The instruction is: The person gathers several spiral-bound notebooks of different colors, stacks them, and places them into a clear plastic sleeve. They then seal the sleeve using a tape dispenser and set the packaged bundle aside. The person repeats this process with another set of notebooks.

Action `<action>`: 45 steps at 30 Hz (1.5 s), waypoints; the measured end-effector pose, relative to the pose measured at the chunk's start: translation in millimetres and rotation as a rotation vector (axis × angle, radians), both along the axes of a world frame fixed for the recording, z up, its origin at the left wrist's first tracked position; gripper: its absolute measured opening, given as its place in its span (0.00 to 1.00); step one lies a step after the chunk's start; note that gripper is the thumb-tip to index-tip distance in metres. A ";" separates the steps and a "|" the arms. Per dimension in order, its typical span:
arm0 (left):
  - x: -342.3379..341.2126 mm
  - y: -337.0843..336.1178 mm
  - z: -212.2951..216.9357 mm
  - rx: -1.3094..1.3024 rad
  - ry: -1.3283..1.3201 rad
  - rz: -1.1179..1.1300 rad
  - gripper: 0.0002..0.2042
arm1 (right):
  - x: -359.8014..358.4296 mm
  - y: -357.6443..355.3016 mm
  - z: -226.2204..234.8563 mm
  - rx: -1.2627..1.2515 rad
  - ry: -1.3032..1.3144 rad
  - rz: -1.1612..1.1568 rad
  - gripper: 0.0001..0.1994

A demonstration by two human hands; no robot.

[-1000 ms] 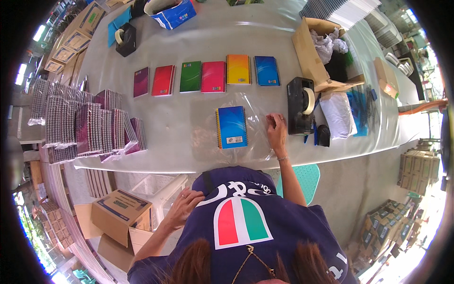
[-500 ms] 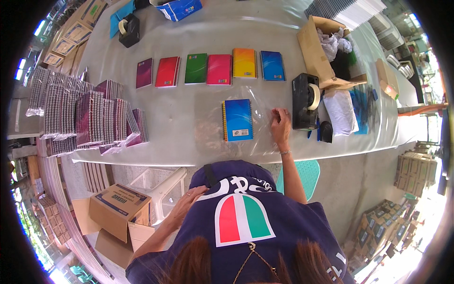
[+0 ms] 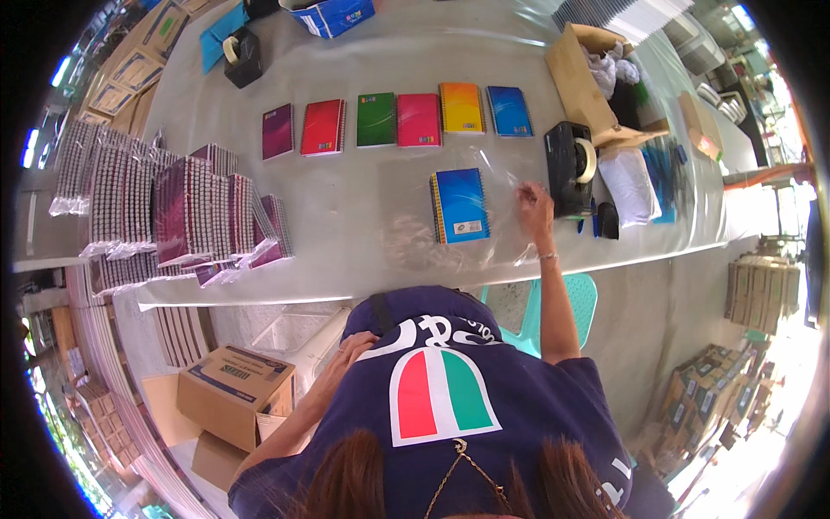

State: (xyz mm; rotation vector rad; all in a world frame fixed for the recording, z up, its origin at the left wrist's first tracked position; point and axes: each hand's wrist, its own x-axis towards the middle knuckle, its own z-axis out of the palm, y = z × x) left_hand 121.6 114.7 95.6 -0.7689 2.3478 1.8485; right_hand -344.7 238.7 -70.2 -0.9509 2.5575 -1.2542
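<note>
A blue spiral notebook (image 3: 462, 206) with a white label lies on the table in front of me, on or inside clear plastic film (image 3: 406, 233). My right hand (image 3: 536, 210) rests at the film's right side, apart from the notebook. Its fingers are curled together, and what they pinch, if anything, is hidden. My left hand (image 3: 353, 349) lies flat against my dark shirt below the table edge, fingers stretched and holding nothing. Beyond the notebook runs a row of smaller notebooks: purple (image 3: 277, 131), red (image 3: 322, 128), green (image 3: 375, 119), pink (image 3: 419, 119), yellow (image 3: 462, 108) and blue (image 3: 509, 112).
Plastic-wrapped notebook stacks (image 3: 203, 212) fill the table's left. A black tape dispenser (image 3: 568, 173) stands right of my right hand, near an open cardboard box (image 3: 588, 82) and a white packet (image 3: 629, 186). Another dispenser (image 3: 243, 59) sits far left. A carton (image 3: 233, 385) is below left.
The view has turned slightly, so the table's things appear farther right. My right hand stays beside the film, its fingers a little more curled. My left hand remains on my shirt.
</note>
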 end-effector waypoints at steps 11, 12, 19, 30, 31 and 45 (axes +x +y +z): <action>-1.7 -103.1 19.2 0.270 0.009 0.002 0.15 | 48.4 -15.4 47.1 -0.096 0.310 -0.278 0.10; -22.3 -105.3 10.1 0.154 0.029 0.044 0.16 | 56.2 -14.7 45.4 -0.087 0.308 -0.237 0.11; -160.4 -84.5 -117.5 -0.456 0.296 0.092 0.23 | 73.8 -12.1 -5.6 0.208 0.525 -0.061 0.19; -207.5 -27.7 -186.4 -0.874 -0.112 0.484 0.31 | 88.2 2.3 -28.7 0.355 0.490 -0.343 0.20; -208.9 -23.4 -187.8 -0.914 -0.139 0.507 0.31 | 89.6 3.3 -19.4 0.351 0.452 -0.262 0.20; -215.4 10.2 -155.2 -1.076 -0.253 0.811 0.13 | 58.3 30.7 43.0 -0.089 -0.416 0.013 0.32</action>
